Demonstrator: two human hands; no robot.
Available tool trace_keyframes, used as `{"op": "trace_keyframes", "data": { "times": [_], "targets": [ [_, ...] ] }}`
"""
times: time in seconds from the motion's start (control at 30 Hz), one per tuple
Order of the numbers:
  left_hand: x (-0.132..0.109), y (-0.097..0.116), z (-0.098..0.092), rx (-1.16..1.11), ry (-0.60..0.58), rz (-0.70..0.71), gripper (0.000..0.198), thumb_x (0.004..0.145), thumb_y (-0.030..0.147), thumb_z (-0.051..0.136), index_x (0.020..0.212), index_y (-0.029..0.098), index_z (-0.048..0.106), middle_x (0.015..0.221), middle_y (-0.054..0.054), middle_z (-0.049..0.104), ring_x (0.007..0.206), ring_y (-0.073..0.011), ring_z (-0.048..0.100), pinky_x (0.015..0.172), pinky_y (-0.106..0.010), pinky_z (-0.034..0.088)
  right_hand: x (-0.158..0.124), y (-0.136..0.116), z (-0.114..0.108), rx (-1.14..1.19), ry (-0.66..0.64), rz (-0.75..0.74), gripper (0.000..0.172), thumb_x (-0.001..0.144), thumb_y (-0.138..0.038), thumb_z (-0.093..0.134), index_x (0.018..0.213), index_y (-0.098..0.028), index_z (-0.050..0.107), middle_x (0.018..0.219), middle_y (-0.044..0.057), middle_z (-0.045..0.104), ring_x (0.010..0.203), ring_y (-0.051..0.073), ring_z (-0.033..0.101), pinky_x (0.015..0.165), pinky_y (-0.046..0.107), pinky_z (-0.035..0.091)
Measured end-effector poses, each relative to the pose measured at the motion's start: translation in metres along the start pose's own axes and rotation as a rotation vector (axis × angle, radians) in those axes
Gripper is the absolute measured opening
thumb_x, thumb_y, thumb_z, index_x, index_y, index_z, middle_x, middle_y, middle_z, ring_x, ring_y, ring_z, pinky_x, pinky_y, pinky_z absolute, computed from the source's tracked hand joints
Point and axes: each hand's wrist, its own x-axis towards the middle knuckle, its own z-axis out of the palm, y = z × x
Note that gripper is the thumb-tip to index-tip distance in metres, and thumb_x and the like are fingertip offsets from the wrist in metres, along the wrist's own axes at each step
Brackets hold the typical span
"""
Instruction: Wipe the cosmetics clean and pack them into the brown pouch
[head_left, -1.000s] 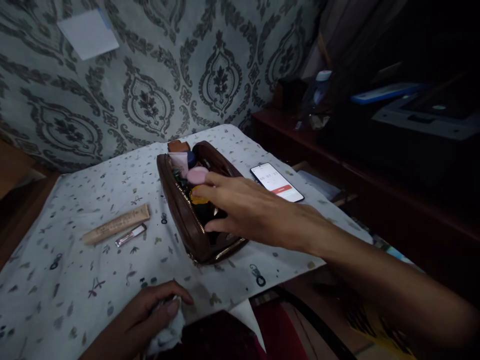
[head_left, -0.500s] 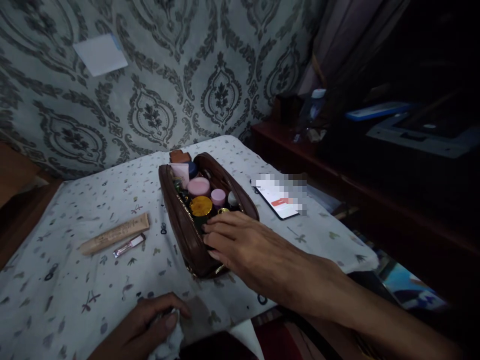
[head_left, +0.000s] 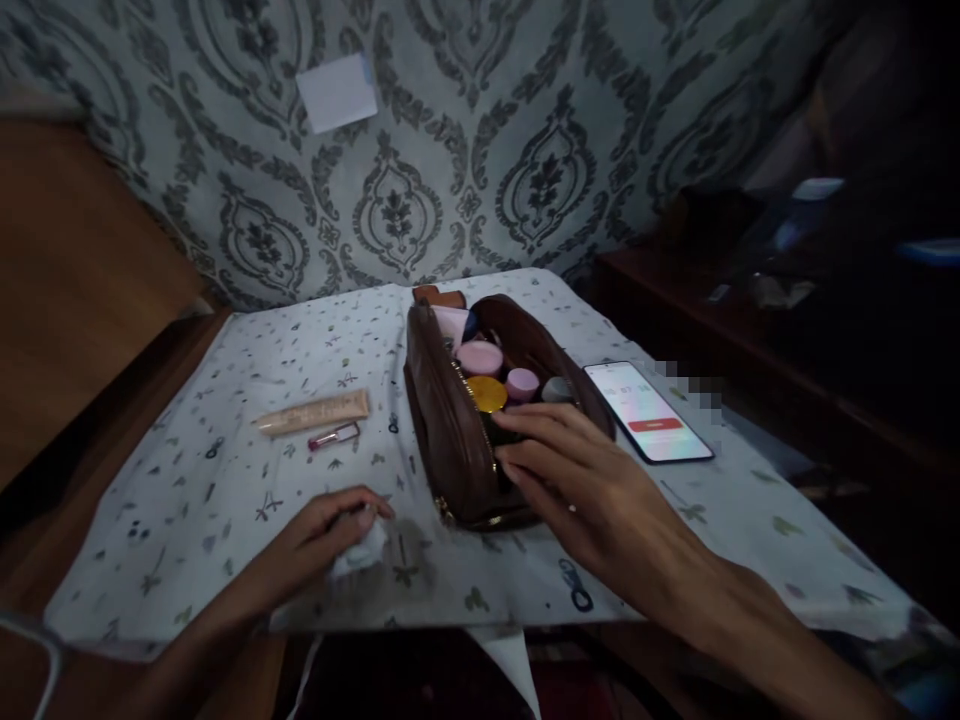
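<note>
A brown toiletry bag (head_left: 450,430) stands unzipped on the cloth-covered table. Inside it are a pink-lidded jar (head_left: 480,358), a yellow-lidded jar (head_left: 487,394), a small pink cap (head_left: 523,384), a grey cap (head_left: 557,390) and a pale tube (head_left: 451,325). My right hand (head_left: 592,465) reaches over the bag's near end, fingers stretched out at the opening near the yellow lid; nothing shows in them, though the fingertips are partly against dark contents. Lower left, my left hand (head_left: 330,530) is closed around a crumpled white tissue (head_left: 360,548), just above the table's near edge.
A beige squeeze tube (head_left: 315,411) and a small lip gloss tube (head_left: 334,436) lie left of the bag. To its right lies a lit phone (head_left: 649,412). A brown object (head_left: 439,296) sits behind the bag. Dark red furniture (head_left: 675,290) borders the table on the right.
The view has turned left, so the table and bag appear further right. My right hand has lifted slightly from the bag's contents. My left hand still holds the tissue.
</note>
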Motion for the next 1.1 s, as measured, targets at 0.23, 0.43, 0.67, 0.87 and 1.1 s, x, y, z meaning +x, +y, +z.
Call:
{"op": "trace_keyframes", "data": {
  "times": [0.23, 0.43, 0.67, 0.87, 1.1],
  "targets": [
    [0.029, -0.038, -0.045, 0.591, 0.540, 0.213, 0.040, 0.099, 0.047, 0.039, 0.111, 0.018, 0.065, 0.107, -0.009, 0.070, 0.105, -0.0273, 0.062, 0.092, -0.038, 0.049, -0.002, -0.048, 0.032, 0.224, 0.124, -0.140, 0.021, 0.091, -0.003, 0.056, 0.101, -0.019, 0.065, 0.090, 0.006, 0.073, 0.092, 0.019, 0.066, 0.080, 0.035, 0.057],
    [0.054, -0.063, -0.041, 1.054, 0.414, 0.218, 0.034, 0.097, 0.030, 0.045, 0.126, 0.020, 0.060, 0.124, -0.012, 0.064, 0.112, -0.0300, 0.058, 0.080, -0.038, 0.054, 0.003, -0.062, 0.101, 0.299, -0.228, 0.050, 0.015, 0.096, -0.015, 0.051, 0.089, -0.017, 0.064, 0.088, 0.008, 0.069, 0.090, 0.020, 0.063, 0.081, 0.032, 0.054],
    [0.057, -0.075, -0.051, 0.649, 0.544, 0.286, 0.040, 0.098, 0.042, 0.038, 0.121, 0.020, 0.062, 0.113, -0.010, 0.071, 0.108, -0.0279, 0.065, 0.091, -0.042, 0.054, 0.040, -0.047, 0.181, 0.706, -0.063, 0.678, 0.035, 0.091, -0.018, 0.052, 0.125, -0.020, 0.056, 0.115, 0.008, 0.064, 0.099, 0.019, 0.064, 0.086, 0.033, 0.053],
    [0.054, -0.058, -0.040, 0.421, 0.592, 0.387, 0.043, 0.095, 0.052, 0.040, 0.111, 0.019, 0.062, 0.108, -0.010, 0.070, 0.104, -0.0265, 0.066, 0.090, -0.039, 0.054, 0.065, -0.048, 0.238, 1.319, 0.149, 0.930, 0.027, 0.095, -0.036, 0.050, 0.116, -0.027, 0.064, 0.109, 0.003, 0.068, 0.101, 0.019, 0.064, 0.082, 0.030, 0.054],
    [0.056, -0.058, -0.036, 0.657, 0.617, 0.445, 0.039, 0.096, 0.048, 0.038, 0.108, 0.021, 0.063, 0.101, -0.010, 0.069, 0.097, -0.0280, 0.067, 0.082, -0.039, 0.054, 0.062, -0.043, 0.235, 1.528, 0.176, 0.918, 0.034, 0.086, -0.048, 0.065, 0.109, -0.023, 0.065, 0.090, 0.001, 0.064, 0.071, 0.014, 0.056, 0.058, 0.023, 0.047]
  ]
}}
